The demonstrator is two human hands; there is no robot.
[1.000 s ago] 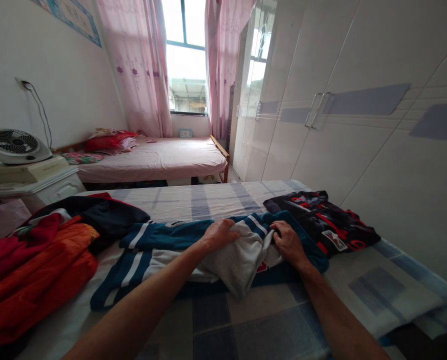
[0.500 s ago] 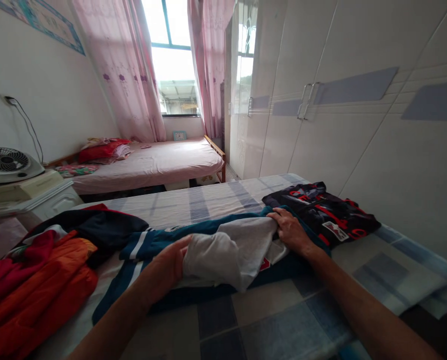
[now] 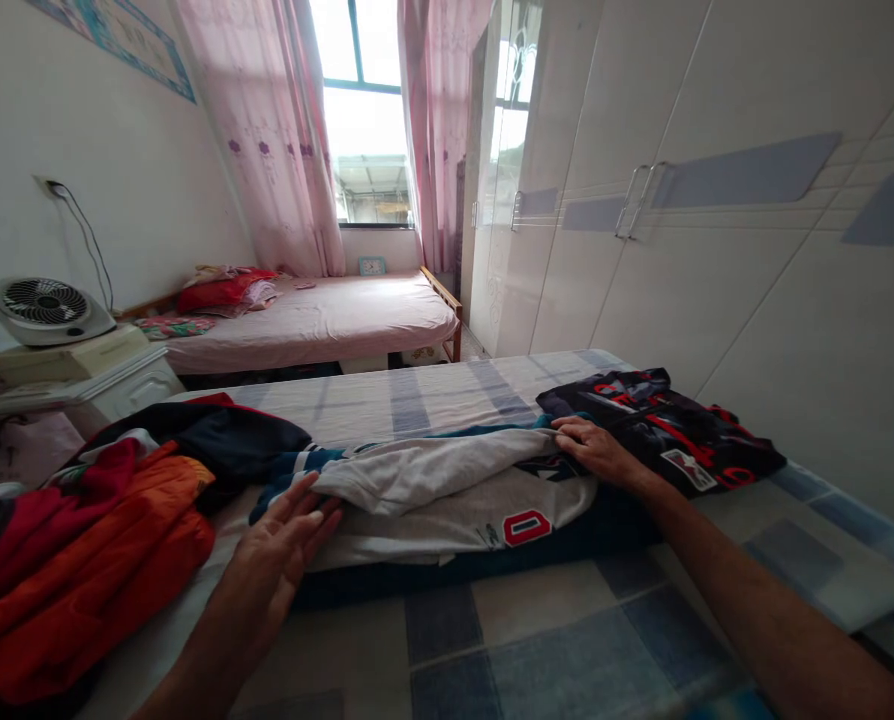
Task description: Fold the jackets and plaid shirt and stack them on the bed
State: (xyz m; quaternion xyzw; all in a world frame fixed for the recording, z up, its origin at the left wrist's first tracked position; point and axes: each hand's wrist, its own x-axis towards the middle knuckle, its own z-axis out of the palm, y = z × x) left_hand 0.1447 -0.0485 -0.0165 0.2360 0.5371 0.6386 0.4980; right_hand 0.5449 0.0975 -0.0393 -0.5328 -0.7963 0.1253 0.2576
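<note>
A grey sweatshirt (image 3: 432,515) with a red and white emblem lies on a teal garment (image 3: 484,585) with white stripes at its left end. One grey sleeve (image 3: 417,470) stretches lengthwise across the top. My left hand (image 3: 289,535) is at the sleeve's left end, fingers extended and apart, fingertips touching or very near the cloth. At the right end, my right hand (image 3: 595,452) has its fingers closed on the sweatshirt's upper edge; its thumb is hidden. Just beyond it lies a folded black garment (image 3: 664,425) with red lettering.
These clothes lie on a bed with a blue-and-white checked sheet (image 3: 537,620). To the left is a pile with an orange jacket (image 3: 139,540) and a dark garment (image 3: 214,440). A fan (image 3: 49,310) stands beyond the pile. White wardrobe doors (image 3: 754,300) line the right side.
The bunched grey sleeve now lies stretched out to the left, uncovering the red emblem. My left hand has moved left and its fingers have spread. My right hand stays at the upper edge.
</note>
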